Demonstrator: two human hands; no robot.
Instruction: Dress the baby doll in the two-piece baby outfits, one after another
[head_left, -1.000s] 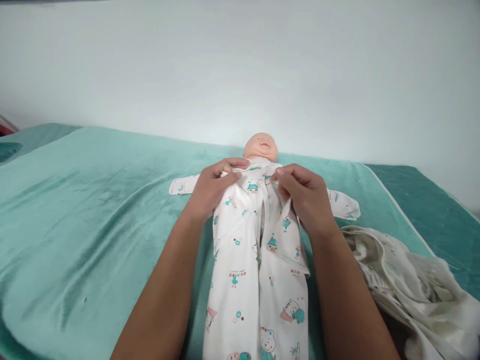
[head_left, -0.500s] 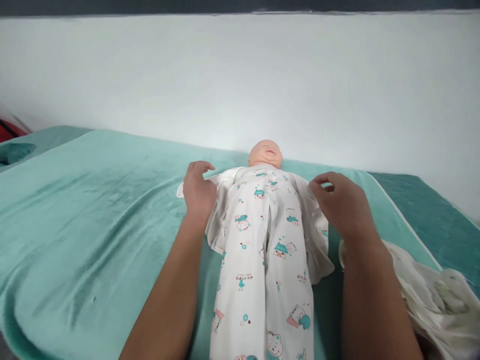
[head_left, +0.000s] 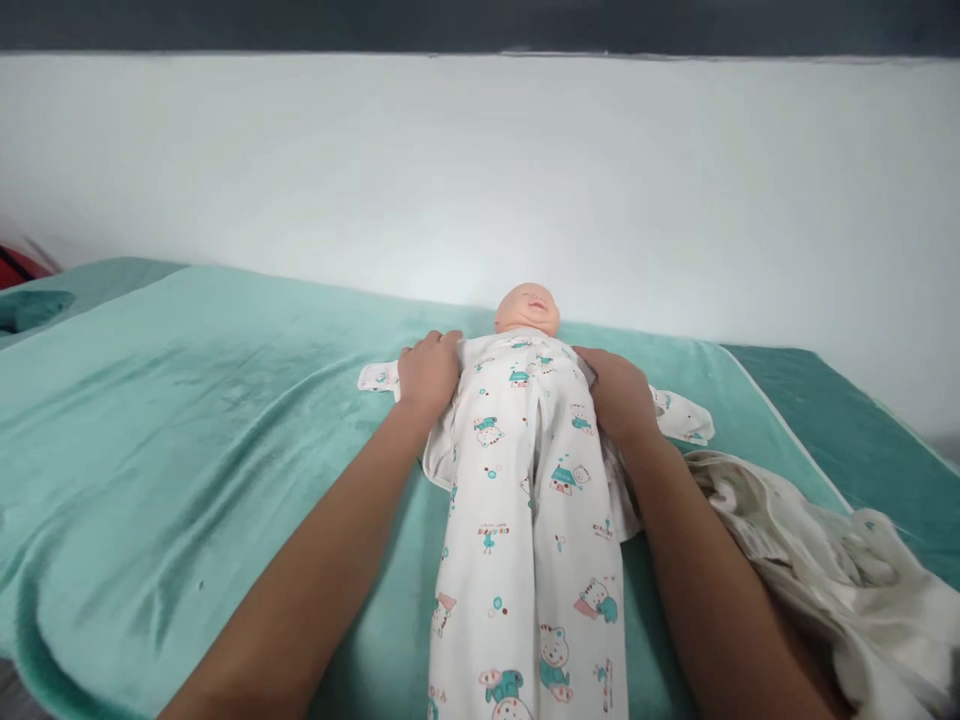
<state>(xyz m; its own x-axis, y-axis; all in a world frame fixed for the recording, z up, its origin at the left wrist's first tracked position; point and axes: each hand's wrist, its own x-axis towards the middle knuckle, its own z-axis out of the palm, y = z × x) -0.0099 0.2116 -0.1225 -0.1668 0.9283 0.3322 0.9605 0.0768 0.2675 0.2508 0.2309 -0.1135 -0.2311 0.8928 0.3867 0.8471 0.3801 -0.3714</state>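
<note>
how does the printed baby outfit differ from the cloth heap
The printed baby outfit is laid out long and smooth; the cloth heap is crumpled in folds. The outfit shows bold teal animal prints; the heap looks cream with fainter marks. Both are pale fabric.

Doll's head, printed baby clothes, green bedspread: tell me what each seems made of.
Doll's head: probably plastic or vinyl, smooth with a soft sheen. Printed baby clothes: likely cotton, matte, lying in soft folds. Green bedspread: seemingly velvety plush, its pile showing darker brushed patches; fibres can't be told.
</note>
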